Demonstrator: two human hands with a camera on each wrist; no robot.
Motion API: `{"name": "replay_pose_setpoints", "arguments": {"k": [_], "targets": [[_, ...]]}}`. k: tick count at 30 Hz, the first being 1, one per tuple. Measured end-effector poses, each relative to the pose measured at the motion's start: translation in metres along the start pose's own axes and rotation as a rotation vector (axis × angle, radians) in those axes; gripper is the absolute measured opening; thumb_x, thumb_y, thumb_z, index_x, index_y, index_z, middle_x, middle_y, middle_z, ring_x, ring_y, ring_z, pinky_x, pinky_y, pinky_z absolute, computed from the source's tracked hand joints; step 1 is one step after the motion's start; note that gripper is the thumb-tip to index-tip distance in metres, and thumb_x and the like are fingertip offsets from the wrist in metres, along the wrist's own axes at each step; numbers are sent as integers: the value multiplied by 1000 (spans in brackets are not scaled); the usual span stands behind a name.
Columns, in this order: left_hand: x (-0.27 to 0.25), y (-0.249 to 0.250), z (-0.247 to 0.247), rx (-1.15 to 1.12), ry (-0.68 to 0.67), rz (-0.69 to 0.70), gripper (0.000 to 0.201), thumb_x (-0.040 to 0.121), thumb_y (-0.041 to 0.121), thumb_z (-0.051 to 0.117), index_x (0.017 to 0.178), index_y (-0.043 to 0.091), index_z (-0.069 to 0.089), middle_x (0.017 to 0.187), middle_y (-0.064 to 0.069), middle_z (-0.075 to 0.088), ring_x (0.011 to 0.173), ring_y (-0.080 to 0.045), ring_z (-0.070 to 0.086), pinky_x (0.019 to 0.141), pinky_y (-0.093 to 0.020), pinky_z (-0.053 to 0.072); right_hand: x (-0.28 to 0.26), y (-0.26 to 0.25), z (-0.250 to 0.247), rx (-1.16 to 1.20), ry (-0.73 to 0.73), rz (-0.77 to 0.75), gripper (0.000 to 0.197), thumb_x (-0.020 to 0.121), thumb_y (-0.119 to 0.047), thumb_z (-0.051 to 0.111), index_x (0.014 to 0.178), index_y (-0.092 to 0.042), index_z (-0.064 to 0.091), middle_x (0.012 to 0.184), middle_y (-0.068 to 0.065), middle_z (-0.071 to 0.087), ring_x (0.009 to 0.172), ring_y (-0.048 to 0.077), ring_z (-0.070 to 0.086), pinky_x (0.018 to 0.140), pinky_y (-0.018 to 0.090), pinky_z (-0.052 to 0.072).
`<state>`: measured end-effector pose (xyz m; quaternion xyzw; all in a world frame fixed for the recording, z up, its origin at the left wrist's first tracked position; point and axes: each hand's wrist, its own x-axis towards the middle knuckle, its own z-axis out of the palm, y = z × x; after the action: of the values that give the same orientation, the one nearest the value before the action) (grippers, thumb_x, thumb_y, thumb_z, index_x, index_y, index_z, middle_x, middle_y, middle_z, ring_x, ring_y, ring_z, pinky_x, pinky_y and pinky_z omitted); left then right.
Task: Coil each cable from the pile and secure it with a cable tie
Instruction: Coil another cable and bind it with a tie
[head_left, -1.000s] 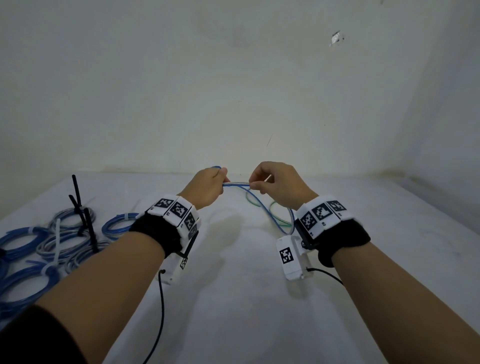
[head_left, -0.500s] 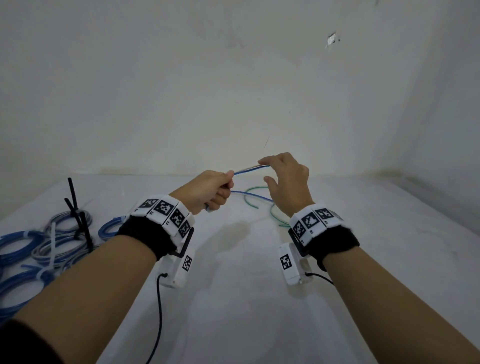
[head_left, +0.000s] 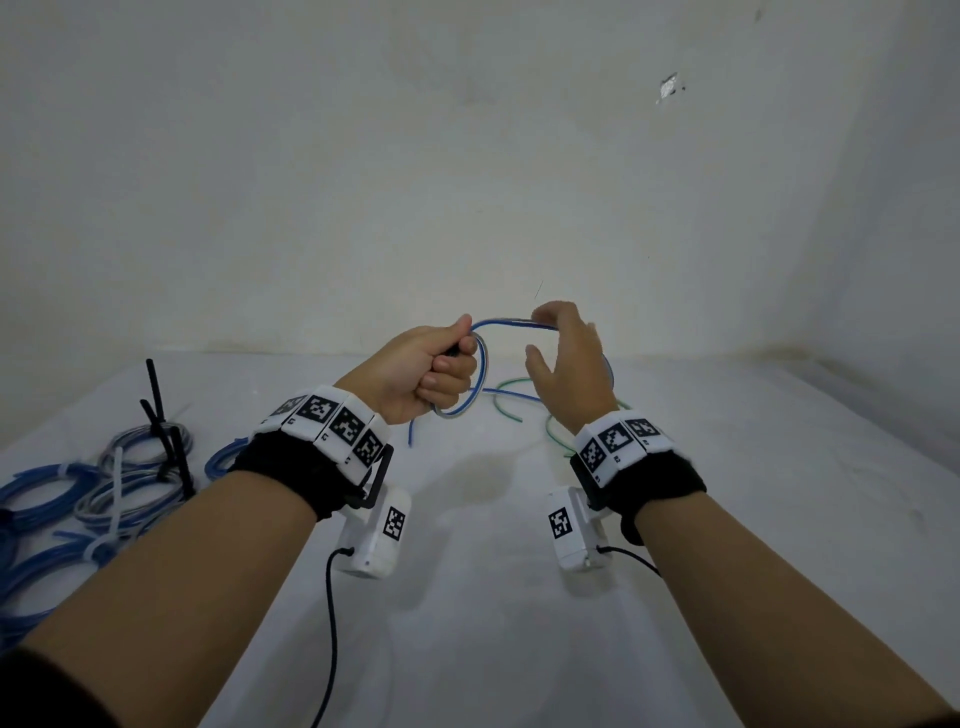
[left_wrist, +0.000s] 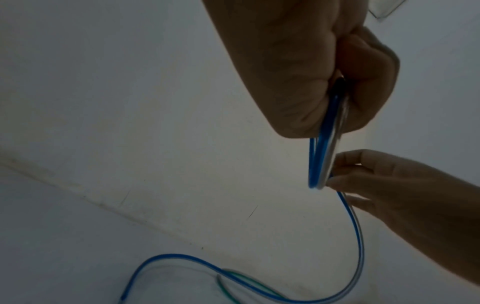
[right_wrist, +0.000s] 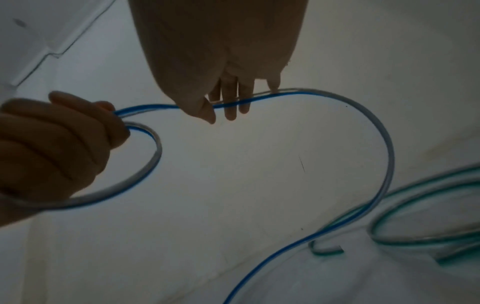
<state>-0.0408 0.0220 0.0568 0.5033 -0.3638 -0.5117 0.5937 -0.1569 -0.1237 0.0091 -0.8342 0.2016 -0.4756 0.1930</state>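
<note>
Blue-and-white flat cable (head_left: 480, 366) hangs as one loop from the left hand (head_left: 415, 371), whose grip is clamped on it to hold the first turn of the coil. To the right, the right hand (head_left: 569, 371) feeds the next stretch, fingers (right_wrist: 230, 102) straight, cable between them and the thumb. Tied blue coils (head_left: 67, 493) lie far left on the white surface (head_left: 467, 623); a green-striped cable (head_left: 511, 410) crosses the trailing slack and may snag.

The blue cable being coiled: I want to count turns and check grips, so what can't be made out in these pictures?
- Turns inside the left hand: its curled fingers hide them in all views.
- Right hand grip: head view shows only its back; the blue cable crosses its fingers in the right wrist view.
- Green cable: cut by the right wrist view's edge, blurred.
</note>
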Motion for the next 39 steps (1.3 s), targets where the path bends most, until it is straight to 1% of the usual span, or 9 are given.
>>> {"name": "replay_pose_setpoints", "arguments": {"k": [3, 6, 11, 15, 18, 21, 28, 31, 39], "targets": [[-2, 2, 2, 3, -20, -4, 38, 100, 37, 31, 70, 17, 40, 43, 10, 29, 30, 1, 24, 31, -11, 14, 3, 1, 1, 43, 138, -4, 12, 85, -5, 62, 97, -7, 59, 100, 4, 56, 86, 7, 49, 87, 19, 42], [-5, 4, 1, 63, -9, 2, 38, 100, 38, 31, 72, 16, 43, 46, 8, 30, 32, -1, 23, 34, -12, 15, 10, -4, -1, 93, 183, -21, 7, 84, -4, 63, 90, -7, 66, 93, 6, 62, 84, 13, 55, 78, 5, 36], [-6, 0, 2, 350, 21, 8, 43, 97, 51, 32, 80, 13, 46, 52, 6, 33, 38, -5, 24, 40, -15, 21, 21, -12, -5, 246, 93, 97, 10, 87, -9, 61, 90, -13, 70, 88, -7, 65, 93, 15, 59, 79, 13, 41], [-7, -1, 6, 365, -8, 98, 39, 99, 44, 32, 81, 13, 47, 56, 2, 35, 43, -9, 26, 45, -20, 20, 25, -18, -2, 453, -24, 161, 13, 88, -3, 58, 86, -11, 68, 75, 2, 64, 75, 17, 59, 79, 30, 49], [-8, 1, 5, 286, -10, 175, 32, 101, 33, 33, 80, 14, 47, 58, 1, 36, 44, -9, 29, 43, -18, 24, 22, -19, -2, 546, -98, 200, 15, 91, -2, 54, 88, -6, 68, 68, 3, 61, 63, 11, 55, 68, 21, 49], [-8, 3, 7, 293, 60, 231, 37, 101, 38, 30, 75, 16, 42, 55, 3, 33, 44, -11, 33, 44, -18, 30, 20, -22, -1, 587, -157, 238, 18, 94, -2, 49, 91, -2, 67, 64, 4, 56, 55, 4, 50, 61, 16, 45], [-8, 0, 5, 642, 238, 295, 42, 97, 44, 39, 69, 13, 48, 56, 1, 45, 46, -10, 40, 44, -13, 34, 26, -31, -8, 578, -169, 314, 29, 96, -7, 45, 71, -11, 61, 53, -5, 43, 45, 0, 36, 50, 10, 31], [-6, -2, -2, 627, 224, 267, 37, 97, 40, 42, 78, 10, 53, 64, -2, 49, 44, -9, 40, 46, -18, 36, 30, -32, -15, 560, -173, 344, 34, 95, -10, 44, 63, -13, 54, 48, -11, 41, 50, 5, 34, 52, 13, 29], [-9, -1, 1, 642, 24, 179, 54, 95, 50, 34, 57, 12, 36, 48, 0, 27, 44, -15, 28, 47, -19, 27, 38, -27, -18, 515, -90, 399, 33, 87, -10, 43, 56, -16, 35, 60, 2, 33, 59, 15, 26, 63, 33, 24]]}}
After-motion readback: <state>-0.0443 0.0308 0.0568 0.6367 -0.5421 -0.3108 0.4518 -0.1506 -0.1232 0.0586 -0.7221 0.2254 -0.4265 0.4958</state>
